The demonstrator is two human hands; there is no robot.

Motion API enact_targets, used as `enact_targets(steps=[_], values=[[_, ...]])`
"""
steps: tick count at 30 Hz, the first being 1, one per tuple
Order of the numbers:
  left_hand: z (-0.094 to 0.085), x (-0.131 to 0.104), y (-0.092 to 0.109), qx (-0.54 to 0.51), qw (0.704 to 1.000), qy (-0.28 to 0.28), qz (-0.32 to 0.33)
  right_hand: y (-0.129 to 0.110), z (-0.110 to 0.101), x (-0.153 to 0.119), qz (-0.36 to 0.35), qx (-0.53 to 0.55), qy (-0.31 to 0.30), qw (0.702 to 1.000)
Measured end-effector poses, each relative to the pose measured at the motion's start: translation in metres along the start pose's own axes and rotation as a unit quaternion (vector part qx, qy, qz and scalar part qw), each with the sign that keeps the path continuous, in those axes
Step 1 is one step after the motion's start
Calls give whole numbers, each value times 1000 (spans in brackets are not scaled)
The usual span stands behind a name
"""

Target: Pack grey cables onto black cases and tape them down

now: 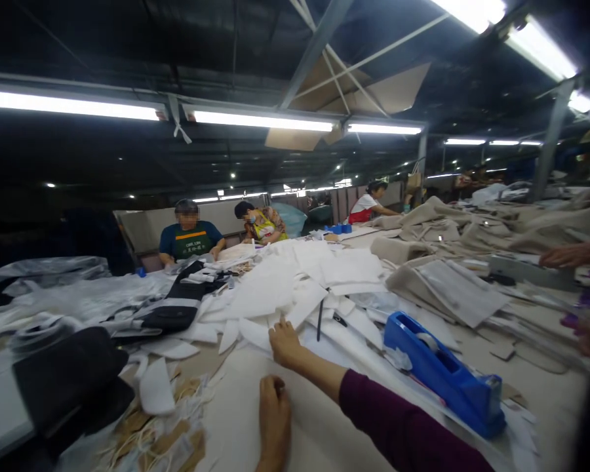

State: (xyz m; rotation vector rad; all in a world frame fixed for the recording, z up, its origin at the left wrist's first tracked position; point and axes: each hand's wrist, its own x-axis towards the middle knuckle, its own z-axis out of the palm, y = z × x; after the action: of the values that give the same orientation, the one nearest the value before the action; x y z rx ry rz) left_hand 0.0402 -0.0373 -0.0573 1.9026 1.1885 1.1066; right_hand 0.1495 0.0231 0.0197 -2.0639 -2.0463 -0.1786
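My right hand (286, 345), in a maroon sleeve, reaches forward to the heap of white sheet pieces (260, 285). Its fingers are bent closed at the edge of a white piece, and what lies under the fingertips is hidden. Nearer to me, my left hand (274, 414) is held just above a large pale sheet (236, 393), thumb and fingers curled together. Anything small between them cannot be made out. A thin black strip (320, 320) lies on the white pieces beyond my right hand.
To the right stands a blue tape dispenser (442, 373). Beige fabric pieces (452, 282) are piled behind it. Black bags (71, 377) and paper scraps with cords (152, 432) lie left. Several co-workers sit across the table; another person's hand (565, 254) is at right.
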Motion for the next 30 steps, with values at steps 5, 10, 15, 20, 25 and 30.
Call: enact_targets(steps=[5, 10, 15, 20, 25, 30], values=[[3, 7, -2, 48, 998, -28, -8, -24, 18, 40, 57, -7, -29, 998], [4, 7, 0, 64, 996, -49, -34, -34, 4, 47, 46, 32, -53, 997], [2, 7, 6, 71, 994, -65, -43, 7, -29, 47, -39, 145, -138, 979], [1, 8, 11, 105, 991, -58, -52, 56, -41, 45, -29, 489, -213, 846], [0, 9, 13, 110, 990, -65, -52, 79, -54, 43, -25, 516, -56, 855], [1, 9, 12, 102, 991, -65, -53, 121, -76, 56, -33, 352, -77, 932]])
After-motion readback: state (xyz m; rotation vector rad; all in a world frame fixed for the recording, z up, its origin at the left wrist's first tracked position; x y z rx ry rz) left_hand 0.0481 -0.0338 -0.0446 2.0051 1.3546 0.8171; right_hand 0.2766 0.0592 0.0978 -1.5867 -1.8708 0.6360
